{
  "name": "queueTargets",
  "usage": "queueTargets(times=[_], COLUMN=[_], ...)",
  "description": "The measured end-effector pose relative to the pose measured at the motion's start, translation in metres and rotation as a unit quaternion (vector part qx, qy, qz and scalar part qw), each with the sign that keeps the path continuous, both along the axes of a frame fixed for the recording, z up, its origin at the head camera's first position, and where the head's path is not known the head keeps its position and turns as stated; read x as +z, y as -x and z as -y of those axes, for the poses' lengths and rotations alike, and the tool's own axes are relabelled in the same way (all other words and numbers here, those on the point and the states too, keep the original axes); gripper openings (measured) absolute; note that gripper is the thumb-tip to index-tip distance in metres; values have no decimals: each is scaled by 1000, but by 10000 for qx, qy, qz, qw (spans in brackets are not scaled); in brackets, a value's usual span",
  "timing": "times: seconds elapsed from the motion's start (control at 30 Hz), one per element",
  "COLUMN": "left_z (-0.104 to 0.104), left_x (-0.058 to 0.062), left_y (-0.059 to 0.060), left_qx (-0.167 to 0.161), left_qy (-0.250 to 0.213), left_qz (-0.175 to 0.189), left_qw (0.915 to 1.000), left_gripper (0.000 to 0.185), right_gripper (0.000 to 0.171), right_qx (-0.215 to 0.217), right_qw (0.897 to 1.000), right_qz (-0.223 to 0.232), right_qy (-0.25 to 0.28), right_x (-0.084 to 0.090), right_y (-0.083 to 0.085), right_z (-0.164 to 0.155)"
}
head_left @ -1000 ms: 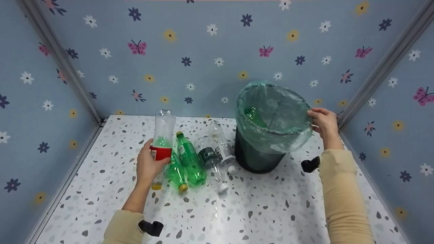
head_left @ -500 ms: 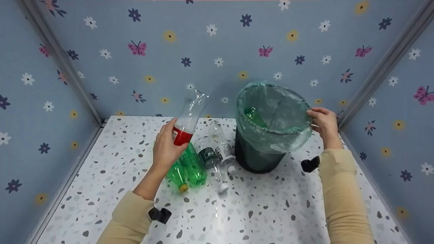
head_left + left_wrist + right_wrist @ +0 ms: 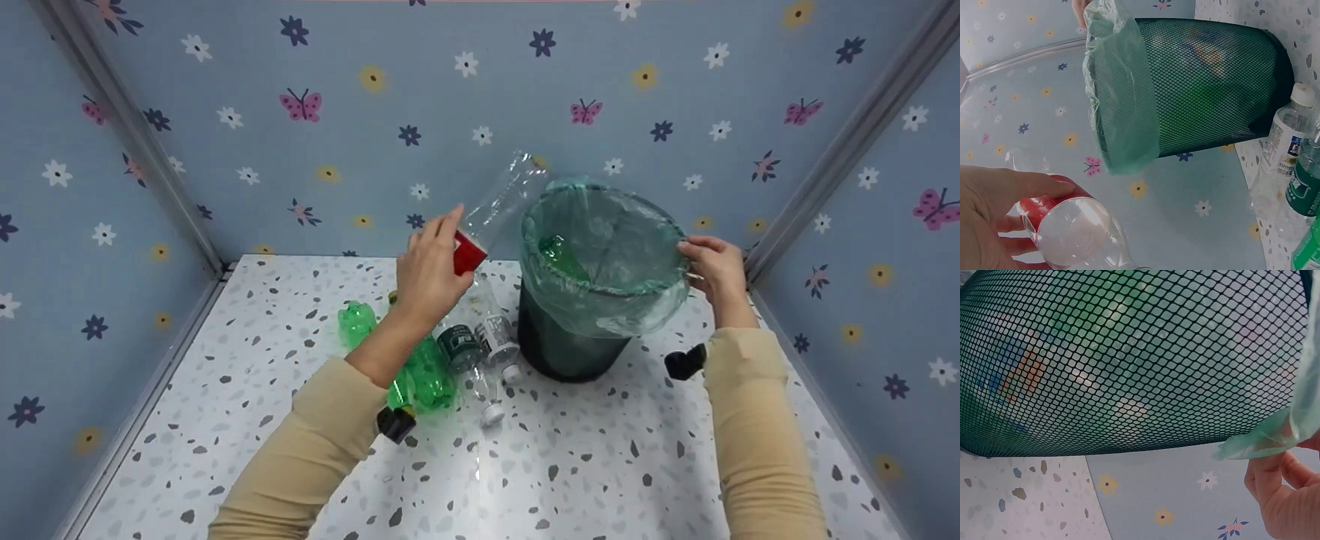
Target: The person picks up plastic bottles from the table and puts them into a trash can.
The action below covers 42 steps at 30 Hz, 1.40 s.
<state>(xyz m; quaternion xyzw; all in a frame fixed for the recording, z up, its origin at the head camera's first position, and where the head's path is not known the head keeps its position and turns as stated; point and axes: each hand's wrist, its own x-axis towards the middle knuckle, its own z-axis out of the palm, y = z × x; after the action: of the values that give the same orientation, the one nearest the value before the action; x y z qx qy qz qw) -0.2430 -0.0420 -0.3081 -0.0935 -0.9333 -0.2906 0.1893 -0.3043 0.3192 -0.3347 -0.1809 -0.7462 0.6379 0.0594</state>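
Observation:
My left hand (image 3: 431,274) grips a clear plastic bottle (image 3: 506,196) round its red label, raised above the table. The bottle slants up to the right, its far end close to the left rim of the bin. A green bag (image 3: 622,319) lines the black mesh trash bin (image 3: 574,356) and folds over its rim. Inside, a green bottle (image 3: 559,251) shows. At the bin's right rim my right hand (image 3: 716,270) pinches the bag's edge; in the right wrist view its fingers (image 3: 1266,478) lie under the folded plastic.
Left of the bin lie a white-labelled clear bottle (image 3: 496,337), a green-labelled clear bottle (image 3: 459,346) and green bottles (image 3: 431,375), partly hidden by the left arm. A flower-patterned wall (image 3: 450,105) stands behind the speckled table (image 3: 570,465).
My left hand has carried the red-labelled bottle up and to the right, from over the green bottles to near the bin, tilting it. The right hand stays at the rim.

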Motion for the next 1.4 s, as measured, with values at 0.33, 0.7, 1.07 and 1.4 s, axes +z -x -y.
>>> queueTargets(times=[0.33,0.7,1.07,1.4], left_z=[-46,-93,-132,-153], left_x=[33,50,43,34], left_y=[19,43,53,54], left_qx=[-311,-435,-252,-177], left_qy=[1014,1805,3020,3772], left_qz=[461,992,1091,560], left_qw=[9933,9776,9467,9243], left_gripper=[79,80,72,51], right_gripper=[31,22,23,34], right_qx=[-93,-75,-130,-68], right_qw=[9999,9999,9999,9999], right_qz=[26,22,23,60], right_qy=[49,105,-51,59], right_x=[2,3,-1,-1], right_y=[3,4,5,2], right_z=[1,2,0,-1])
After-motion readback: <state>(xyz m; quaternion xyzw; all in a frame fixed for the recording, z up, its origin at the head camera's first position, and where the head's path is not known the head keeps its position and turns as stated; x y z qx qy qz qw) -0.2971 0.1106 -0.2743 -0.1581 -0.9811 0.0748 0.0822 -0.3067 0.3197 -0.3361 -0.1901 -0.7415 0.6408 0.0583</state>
